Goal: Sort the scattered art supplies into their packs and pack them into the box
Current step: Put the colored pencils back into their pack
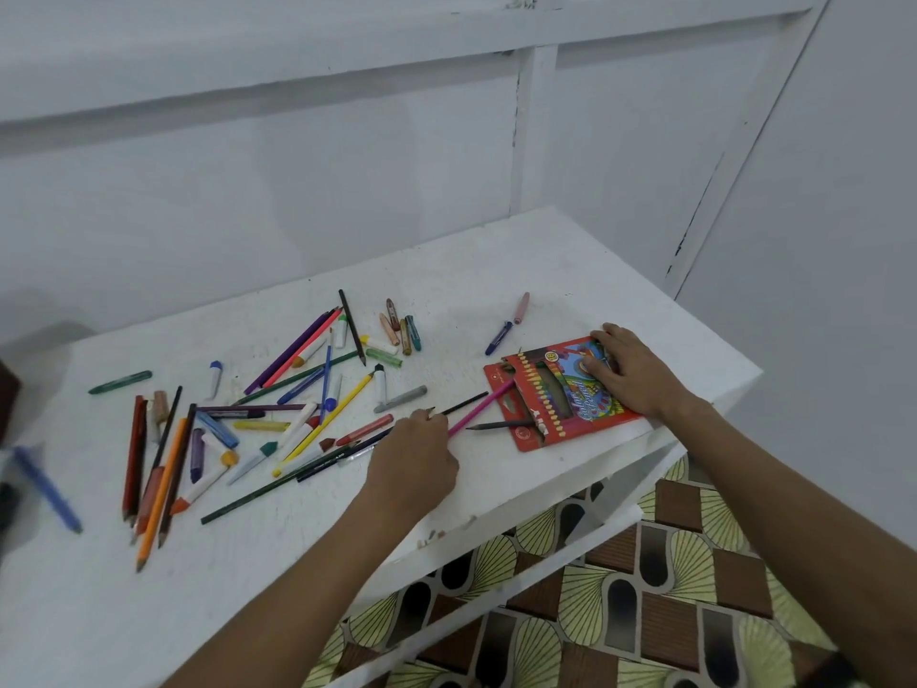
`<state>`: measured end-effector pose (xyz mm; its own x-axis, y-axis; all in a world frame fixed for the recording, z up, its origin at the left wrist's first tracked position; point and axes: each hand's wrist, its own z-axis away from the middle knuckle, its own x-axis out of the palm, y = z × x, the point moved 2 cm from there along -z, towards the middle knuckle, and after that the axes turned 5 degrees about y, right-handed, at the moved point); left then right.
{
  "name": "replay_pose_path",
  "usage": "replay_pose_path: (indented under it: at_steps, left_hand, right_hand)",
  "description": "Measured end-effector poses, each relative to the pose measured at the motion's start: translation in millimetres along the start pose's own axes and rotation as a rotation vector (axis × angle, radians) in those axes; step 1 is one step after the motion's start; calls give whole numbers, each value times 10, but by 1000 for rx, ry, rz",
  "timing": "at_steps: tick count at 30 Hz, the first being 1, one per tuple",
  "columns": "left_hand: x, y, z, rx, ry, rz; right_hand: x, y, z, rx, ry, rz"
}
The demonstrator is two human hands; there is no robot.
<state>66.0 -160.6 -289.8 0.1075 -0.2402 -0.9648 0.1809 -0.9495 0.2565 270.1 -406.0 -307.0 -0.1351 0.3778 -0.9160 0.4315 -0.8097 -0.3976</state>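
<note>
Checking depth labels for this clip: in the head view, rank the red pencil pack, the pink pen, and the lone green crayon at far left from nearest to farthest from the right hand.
1. Pencil pack: under the right hand.
2. Pink pen: behind the pack, toward the wall.
3. Green crayon: across the table, far left.

Soft, even, cool light, fairly bright; faint shadows under the pencil pile (258, 414) on the white table (570, 270). No glare. Centre sharp, left edge smeared (blue pen (47, 489) blurry). Wide-angle bend in the wall lines.
</note>
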Motion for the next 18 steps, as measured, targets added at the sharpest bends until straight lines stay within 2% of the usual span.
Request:
replay_pose_path:
  at_steps: [4,7,11,15,18]
  left_hand:
    - [-21,10,-154,57,36,34]
    - [-104,154,-314,146,52,161]
    - [-155,225,-349,157,54,312]
    - [-13,216,-321,232,29,148]
    - [28,271,-398,210,26,124]
  right_hand:
    - [-1,-17,6,-7,4,4]
    - [-12,-30,17,-10,13,11]
    - [-21,-45,19,-8,9,12]
    - [-33,-42,10,9,-7,-29]
    - [-46,-45,6,30,-8,-103]
